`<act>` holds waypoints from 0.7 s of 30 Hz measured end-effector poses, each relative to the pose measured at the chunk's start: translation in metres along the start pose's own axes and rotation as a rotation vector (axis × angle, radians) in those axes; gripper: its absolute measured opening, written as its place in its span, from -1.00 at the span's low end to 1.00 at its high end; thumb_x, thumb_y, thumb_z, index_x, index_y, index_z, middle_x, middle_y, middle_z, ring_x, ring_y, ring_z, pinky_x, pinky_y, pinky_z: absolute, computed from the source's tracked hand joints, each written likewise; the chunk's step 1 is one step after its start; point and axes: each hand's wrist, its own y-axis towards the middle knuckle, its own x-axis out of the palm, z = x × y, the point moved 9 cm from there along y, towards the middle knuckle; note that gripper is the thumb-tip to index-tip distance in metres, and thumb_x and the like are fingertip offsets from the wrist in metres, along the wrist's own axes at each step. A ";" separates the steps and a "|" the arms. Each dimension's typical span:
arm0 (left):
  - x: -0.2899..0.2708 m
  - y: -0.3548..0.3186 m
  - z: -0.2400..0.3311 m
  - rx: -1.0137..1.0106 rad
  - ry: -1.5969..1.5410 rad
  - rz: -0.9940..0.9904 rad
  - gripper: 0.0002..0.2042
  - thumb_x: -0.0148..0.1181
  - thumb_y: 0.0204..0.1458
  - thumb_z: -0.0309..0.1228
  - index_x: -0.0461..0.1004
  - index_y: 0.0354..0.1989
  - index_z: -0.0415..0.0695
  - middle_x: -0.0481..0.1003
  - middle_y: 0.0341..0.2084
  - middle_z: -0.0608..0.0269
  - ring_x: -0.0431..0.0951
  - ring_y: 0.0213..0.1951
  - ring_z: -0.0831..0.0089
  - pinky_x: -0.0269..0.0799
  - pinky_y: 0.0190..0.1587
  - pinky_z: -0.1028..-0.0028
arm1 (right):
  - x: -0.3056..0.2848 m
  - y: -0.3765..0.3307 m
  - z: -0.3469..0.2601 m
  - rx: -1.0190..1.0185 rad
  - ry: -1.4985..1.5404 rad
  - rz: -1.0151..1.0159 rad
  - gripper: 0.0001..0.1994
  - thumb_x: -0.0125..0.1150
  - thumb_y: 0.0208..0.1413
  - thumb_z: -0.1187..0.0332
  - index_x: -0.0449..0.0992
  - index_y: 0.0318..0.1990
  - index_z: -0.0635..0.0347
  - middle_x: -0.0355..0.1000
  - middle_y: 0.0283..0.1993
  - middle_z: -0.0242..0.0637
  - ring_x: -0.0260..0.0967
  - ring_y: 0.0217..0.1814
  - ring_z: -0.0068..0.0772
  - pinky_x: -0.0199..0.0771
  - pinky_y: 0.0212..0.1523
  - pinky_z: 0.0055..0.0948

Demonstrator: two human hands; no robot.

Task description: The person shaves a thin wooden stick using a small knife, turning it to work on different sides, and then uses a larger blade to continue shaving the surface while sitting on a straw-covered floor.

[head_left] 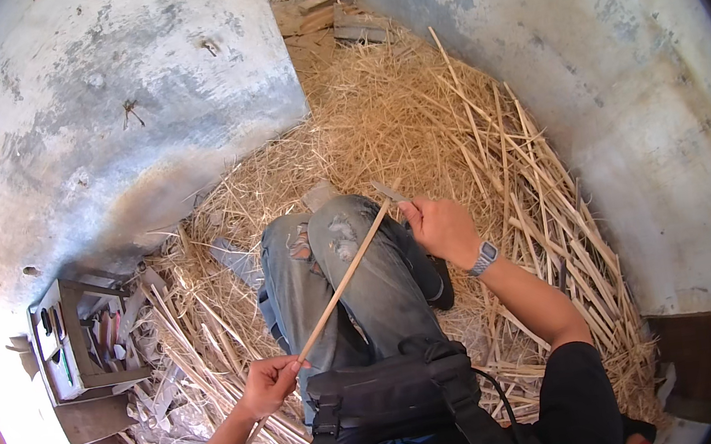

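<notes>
A long, pale wooden stick (343, 282) slants across my knees, its far end up by my right knee. My left hand (271, 386) pinches the stick's near end between thumb and fingers, beside my left thigh. Beyond the right knee, my right hand (445, 227) is closed around a small knife, its handle hidden in the fist. The knife's grey blade (387, 191) points up and left, right by the stick's far tip. Whether blade and stick touch, I cannot tell.
Straw and shavings (377, 104) cover the floor around my legs. Many long split sticks (569, 258) lie along the right wall, more at my left. A small wooden cabinet (90, 339) with odds and ends stands at left. Bricks (319, 0) lie at the far end.
</notes>
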 end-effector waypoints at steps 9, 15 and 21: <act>-0.005 -0.007 -0.008 0.013 0.016 0.032 -0.75 0.02 0.40 -0.39 0.60 -0.09 -0.29 0.19 -0.75 0.56 0.10 -0.70 0.75 -0.10 -0.62 0.56 | -0.008 0.013 -0.003 -0.053 0.103 0.014 -0.50 -0.02 0.37 -0.08 0.51 -0.44 0.15 0.41 -0.65 0.02 0.42 -0.62 0.14 0.38 -0.58 0.04; -0.007 -0.003 -0.013 0.000 0.042 0.036 -0.77 0.06 0.39 -0.42 0.62 -0.06 -0.29 0.21 -0.73 0.58 0.09 -0.67 0.79 -0.06 -0.61 0.59 | 0.016 -0.009 -0.026 -0.243 -0.001 -0.038 -0.45 -0.05 0.38 -0.08 0.49 -0.49 0.21 0.40 -0.62 0.03 0.41 -0.59 0.14 0.39 -0.52 0.04; -0.014 -0.009 -0.005 0.070 0.133 0.079 -0.78 0.09 0.36 -0.43 0.64 -0.08 -0.29 0.25 -0.72 0.57 0.14 -0.65 0.79 -0.01 -0.60 0.59 | -0.035 0.042 0.086 0.170 0.157 0.062 -0.42 -0.08 0.42 -0.06 0.54 -0.49 0.24 0.43 -0.61 -0.03 0.42 -0.57 -0.12 0.36 -0.48 -0.18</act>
